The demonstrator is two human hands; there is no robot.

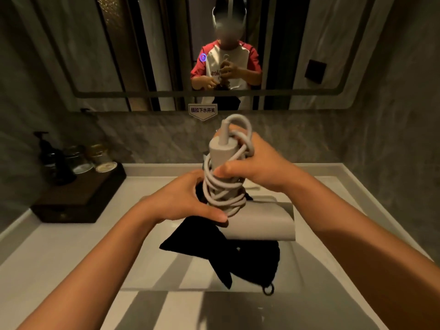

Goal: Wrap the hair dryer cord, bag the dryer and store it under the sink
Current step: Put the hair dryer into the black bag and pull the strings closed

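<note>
A grey hair dryer (262,225) is held over the sink, handle pointing up, barrel lying to the right. Its grey cord (221,189) is coiled many times around the handle, with a loop rising past the handle's end. My left hand (188,198) grips the lower handle and the coils. My right hand (252,163) wraps around the upper handle and holds the cord's loose loops. A black drawstring bag (214,248) hangs below the dryer, under my left hand; its loop dangles at the lower right.
The white sink basin (166,306) lies below, with white countertop (47,246) on both sides. A dark wooden tray (78,201) with bottles and jars stands at the left. A mirror (142,55) on the back wall reflects the person.
</note>
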